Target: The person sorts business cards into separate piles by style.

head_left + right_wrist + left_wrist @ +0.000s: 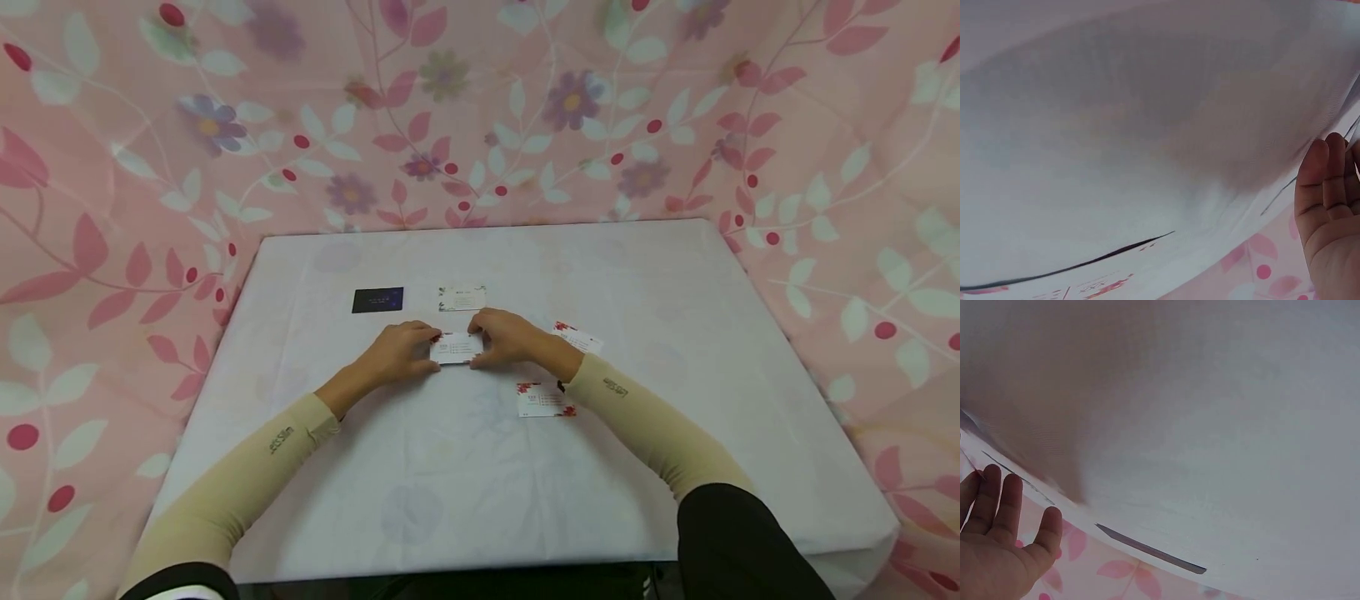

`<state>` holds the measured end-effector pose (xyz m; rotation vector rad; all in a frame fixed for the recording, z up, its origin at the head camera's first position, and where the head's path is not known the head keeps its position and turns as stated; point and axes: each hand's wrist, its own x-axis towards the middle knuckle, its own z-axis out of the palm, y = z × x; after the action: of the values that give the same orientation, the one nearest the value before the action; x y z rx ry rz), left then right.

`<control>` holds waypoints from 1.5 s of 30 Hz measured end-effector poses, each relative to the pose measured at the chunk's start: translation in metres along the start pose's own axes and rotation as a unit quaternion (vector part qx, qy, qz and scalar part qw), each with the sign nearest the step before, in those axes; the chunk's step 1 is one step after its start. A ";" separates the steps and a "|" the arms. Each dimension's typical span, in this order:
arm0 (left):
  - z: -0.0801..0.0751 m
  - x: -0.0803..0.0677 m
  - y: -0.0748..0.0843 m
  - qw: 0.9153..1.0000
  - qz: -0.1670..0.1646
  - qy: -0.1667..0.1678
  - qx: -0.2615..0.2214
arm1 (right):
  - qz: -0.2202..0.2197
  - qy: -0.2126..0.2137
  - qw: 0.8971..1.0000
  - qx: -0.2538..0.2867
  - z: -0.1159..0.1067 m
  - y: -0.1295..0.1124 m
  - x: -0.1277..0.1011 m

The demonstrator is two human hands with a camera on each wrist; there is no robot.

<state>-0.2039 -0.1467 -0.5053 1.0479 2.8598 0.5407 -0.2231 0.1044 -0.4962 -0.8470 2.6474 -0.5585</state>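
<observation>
In the head view a white business card [456, 348] with red floral corners is held between both hands just above or at the tabletop. My left hand [393, 353] pinches its left edge. Its right edge is pinched by my right hand [510, 337]. Both hands also show at the margins of their wrist views, the left hand [1007, 544] at lower left and the right hand [1332, 219] at lower right. Just beyond the held card lies a white card with leafy corners [462, 298]. A dark blue card [378, 300] lies to its left.
Two more red-flowered white cards lie right of the hands: an upper card [576, 337] partly behind the right wrist, and a lower card [546, 400] beside the forearm. A white cloth covers the table [420, 500]. Pink floral fabric [480, 108] hangs behind it.
</observation>
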 end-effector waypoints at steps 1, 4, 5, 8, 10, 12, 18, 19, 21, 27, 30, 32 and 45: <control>0.000 0.000 0.001 1.000 -0.002 0.000 0.003 | -0.001 0.002 1.000 0.002 0.000 0.000 -0.001; -0.001 0.002 0.004 1.000 -0.014 -0.006 0.004 | -0.004 0.008 1.000 0.006 -0.001 0.002 -0.004; -0.001 0.003 0.005 1.000 -0.018 -0.009 0.006 | -0.002 0.009 1.000 0.005 -0.001 0.003 -0.004; 0.001 0.009 0.009 1.000 -0.023 -0.016 0.006 | 0.004 0.007 1.000 0.000 -0.002 0.009 -0.007; 0.004 0.013 0.011 1.000 -0.024 -0.018 0.005 | 0.007 0.006 1.000 0.000 -0.003 0.013 -0.009; 0.007 0.017 0.012 0.999 -0.029 -0.022 0.002 | 0.007 0.006 1.000 -0.001 -0.005 0.016 -0.010; 0.010 0.025 0.016 0.998 -0.036 -0.043 -0.001 | 0.011 0.007 1.000 0.007 -0.009 0.021 -0.017; 0.011 0.027 0.017 0.998 -0.036 -0.047 -0.001 | 0.012 0.007 1.000 0.008 -0.010 0.022 -0.019; 0.011 0.030 0.019 0.998 -0.039 -0.049 -0.005 | 0.010 0.008 1.000 0.016 -0.012 0.025 -0.021; 0.015 0.053 0.033 0.998 -0.049 -0.039 0.008 | 0.013 0.039 0.999 0.007 -0.024 0.044 -0.030; 0.014 0.069 0.043 0.997 -0.054 -0.039 0.027 | 0.015 0.058 0.998 0.002 -0.032 0.054 -0.036; 0.012 0.078 0.048 0.997 -0.060 -0.042 0.038 | 0.012 0.068 0.998 0.001 -0.036 0.061 -0.039; 0.010 0.145 0.056 0.993 -0.056 -0.078 0.061 | 0.048 0.096 0.994 -0.007 -0.054 0.098 -0.046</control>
<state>-0.2797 -0.0116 -0.4853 0.8929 2.8200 0.2672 -0.2564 0.2199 -0.4849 -0.6968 2.8501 -0.6260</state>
